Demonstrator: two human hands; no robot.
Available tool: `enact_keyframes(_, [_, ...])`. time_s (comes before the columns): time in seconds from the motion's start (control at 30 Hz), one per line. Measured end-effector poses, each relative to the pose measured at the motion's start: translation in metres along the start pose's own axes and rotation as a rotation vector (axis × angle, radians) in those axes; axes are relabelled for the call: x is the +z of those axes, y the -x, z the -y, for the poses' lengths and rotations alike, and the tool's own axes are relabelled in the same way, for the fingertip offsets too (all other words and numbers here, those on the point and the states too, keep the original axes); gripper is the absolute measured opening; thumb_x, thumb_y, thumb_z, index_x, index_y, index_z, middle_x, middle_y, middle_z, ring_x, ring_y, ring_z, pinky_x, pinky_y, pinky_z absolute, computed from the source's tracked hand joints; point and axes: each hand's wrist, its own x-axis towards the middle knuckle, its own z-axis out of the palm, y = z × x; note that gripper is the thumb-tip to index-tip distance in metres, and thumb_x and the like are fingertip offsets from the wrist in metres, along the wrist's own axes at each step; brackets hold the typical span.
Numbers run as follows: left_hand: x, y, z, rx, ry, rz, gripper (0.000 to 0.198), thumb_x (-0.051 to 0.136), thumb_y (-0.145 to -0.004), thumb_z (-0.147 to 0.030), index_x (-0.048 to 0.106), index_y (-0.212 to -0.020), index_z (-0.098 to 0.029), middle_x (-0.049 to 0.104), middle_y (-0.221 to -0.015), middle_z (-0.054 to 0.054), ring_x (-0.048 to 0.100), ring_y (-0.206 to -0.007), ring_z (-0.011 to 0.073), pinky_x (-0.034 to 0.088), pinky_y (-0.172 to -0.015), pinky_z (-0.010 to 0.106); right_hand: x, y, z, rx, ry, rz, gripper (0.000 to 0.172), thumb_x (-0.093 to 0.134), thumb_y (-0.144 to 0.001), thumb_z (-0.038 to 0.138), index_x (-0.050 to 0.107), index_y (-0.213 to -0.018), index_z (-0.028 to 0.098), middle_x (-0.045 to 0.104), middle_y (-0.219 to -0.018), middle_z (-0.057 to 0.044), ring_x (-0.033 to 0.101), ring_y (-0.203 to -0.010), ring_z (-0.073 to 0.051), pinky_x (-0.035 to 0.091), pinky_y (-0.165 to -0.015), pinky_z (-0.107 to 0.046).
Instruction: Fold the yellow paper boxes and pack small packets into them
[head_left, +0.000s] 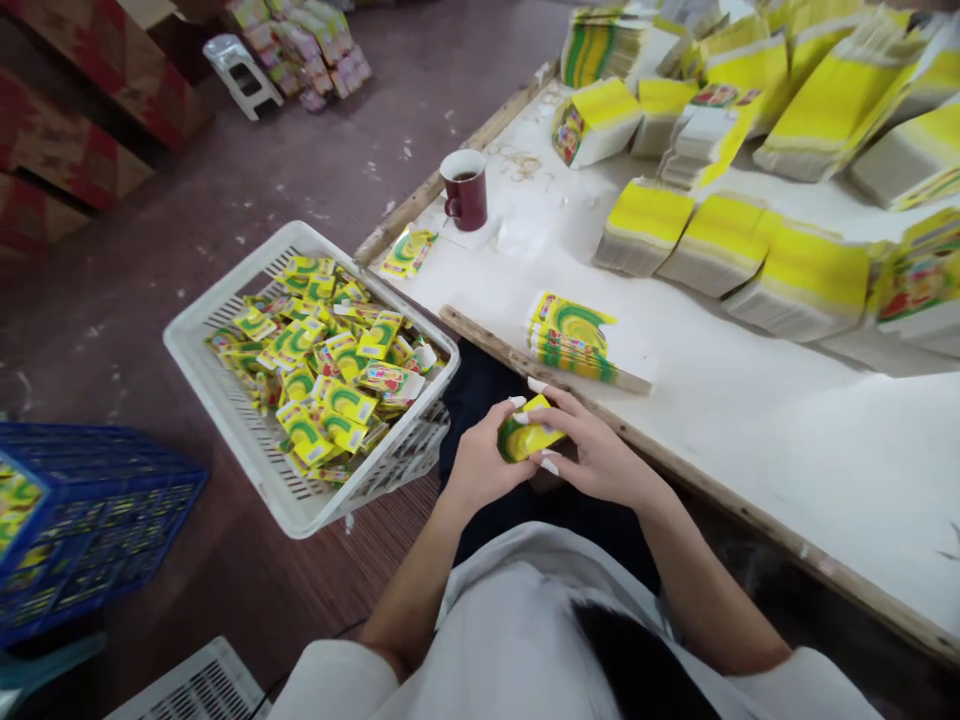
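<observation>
A small yellow and green carton (531,438) is held between my two hands, in front of the table's edge. My left hand (487,455) grips its left end, thumb and fingers closed on it. From the right, my right hand (589,445) pinches the same carton with bent fingers, white coverings on several fingertips. Just beyond my hands, a fanned stack of flat yellow and green cartons (574,335) lies on the white table (712,400). Left of my hands stands a white plastic basket (300,520) heaped with small cartons (330,370).
A dark red mug (469,200) with dark liquid stands near the table's left corner, beside a loose carton (407,252). Stacks of flat cartons (795,270) fill the table's far side. A blue crate (105,510) stands on the floor at left, and a white stool (240,75) farther back.
</observation>
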Motion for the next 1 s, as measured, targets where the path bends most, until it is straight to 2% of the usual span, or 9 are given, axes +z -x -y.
enact_keyframes(0.07, [-0.023, -0.007, 0.012, -0.002, -0.046, -0.153, 0.061, 0.077, -0.074, -0.037, 0.054, -0.127, -0.020, 0.068, -0.123, 0.011, 0.068, -0.111, 0.0272, 0.054, -0.099, 0.043, -0.006, 0.000, -0.002, 0.006, 0.024, -0.086, 0.048, 0.067, -0.087, 0.030, 0.057, -0.134, 0.022, 0.050, -0.146, -0.018, 0.048, -0.139, -0.032, 0.048, -0.108, -0.051])
enact_keyframes(0.17, [-0.071, -0.019, 0.038, -0.094, -0.302, -0.647, 0.065, 0.074, -0.077, -0.043, 0.050, -0.131, -0.015, 0.061, -0.130, 0.019, 0.058, -0.124, 0.0334, 0.044, -0.108, 0.053, -0.024, -0.001, -0.011, 0.075, 0.123, -0.338, 0.036, 0.062, -0.090, 0.030, 0.062, -0.125, 0.022, 0.062, -0.130, -0.014, 0.061, -0.122, -0.028, 0.053, -0.100, -0.046])
enact_keyframes(0.23, [-0.096, -0.022, 0.055, -0.143, -0.483, -0.800, 0.077, 0.081, -0.070, -0.044, 0.048, -0.133, -0.014, 0.052, -0.142, 0.023, 0.044, -0.138, 0.0393, 0.030, -0.116, 0.061, -0.035, -0.004, -0.022, 0.183, 0.266, -0.512, 0.029, 0.059, -0.089, 0.029, 0.066, -0.116, 0.022, 0.066, -0.118, -0.013, 0.066, -0.107, -0.028, 0.055, -0.094, -0.046])
enact_keyframes(0.33, [-0.103, -0.015, 0.070, -0.137, -0.538, -0.728, 0.064, 0.080, -0.073, -0.040, 0.053, -0.125, -0.015, 0.048, -0.146, 0.024, 0.040, -0.141, 0.0395, 0.027, -0.118, 0.062, -0.045, -0.012, -0.045, 0.339, 0.471, -0.614, 0.033, 0.060, -0.085, 0.031, 0.066, -0.115, 0.018, 0.064, -0.112, -0.016, 0.063, -0.100, -0.031, 0.053, -0.090, -0.050])
enact_keyframes(0.47, [-0.064, 0.001, 0.064, -0.028, -0.343, -0.616, 0.034, 0.070, -0.085, -0.035, 0.059, -0.114, -0.020, 0.061, -0.134, 0.016, 0.054, -0.130, 0.0287, 0.040, -0.113, 0.052, -0.044, -0.023, -0.073, 0.420, 0.555, -0.595, 0.032, 0.063, -0.081, 0.035, 0.067, -0.106, 0.017, 0.062, -0.104, -0.016, 0.058, -0.097, -0.033, 0.048, -0.090, -0.054])
enact_keyframes(0.57, [-0.035, 0.003, 0.049, 0.008, -0.153, -0.534, 0.025, 0.066, -0.089, -0.031, 0.062, -0.111, -0.022, 0.067, -0.125, 0.011, 0.061, -0.122, 0.0240, 0.046, -0.109, 0.048, -0.044, -0.025, -0.080, 0.433, 0.539, -0.583, 0.023, 0.062, -0.081, 0.037, 0.065, -0.096, 0.019, 0.061, -0.096, -0.013, 0.056, -0.091, -0.030, 0.047, -0.088, -0.053])
enact_keyframes(0.77, [-0.016, -0.007, 0.025, -0.006, 0.044, -0.392, 0.025, 0.067, -0.088, -0.030, 0.066, -0.111, -0.020, 0.071, -0.113, 0.009, 0.067, -0.106, 0.0218, 0.054, -0.098, 0.041, -0.042, -0.029, -0.072, 0.409, 0.563, -0.603, 0.023, 0.064, -0.076, 0.036, 0.056, -0.092, 0.021, 0.061, -0.097, -0.013, 0.054, -0.096, -0.031, 0.044, -0.089, -0.050])
enact_keyframes(0.9, [-0.011, -0.003, 0.021, -0.036, 0.216, -0.278, 0.029, 0.067, -0.088, -0.036, 0.064, -0.112, -0.020, 0.072, -0.115, 0.011, 0.069, -0.108, 0.0234, 0.055, -0.098, 0.042, -0.035, -0.037, -0.058, 0.481, 0.467, -0.659, 0.025, 0.064, -0.071, 0.032, 0.050, -0.090, 0.023, 0.059, -0.083, -0.005, 0.055, -0.079, -0.025, 0.046, -0.076, -0.041])
enact_keyframes(1.0, [-0.005, 0.002, 0.022, 0.019, 0.367, -0.191, 0.049, 0.067, -0.086, -0.051, 0.057, -0.126, -0.022, 0.068, -0.125, 0.015, 0.068, -0.114, 0.0277, 0.058, -0.094, 0.045, -0.026, -0.032, -0.030, 0.494, 0.321, -0.702, 0.018, 0.060, -0.074, 0.029, 0.049, -0.088, 0.023, 0.055, -0.072, 0.000, 0.052, -0.064, -0.019, 0.045, -0.065, -0.034])
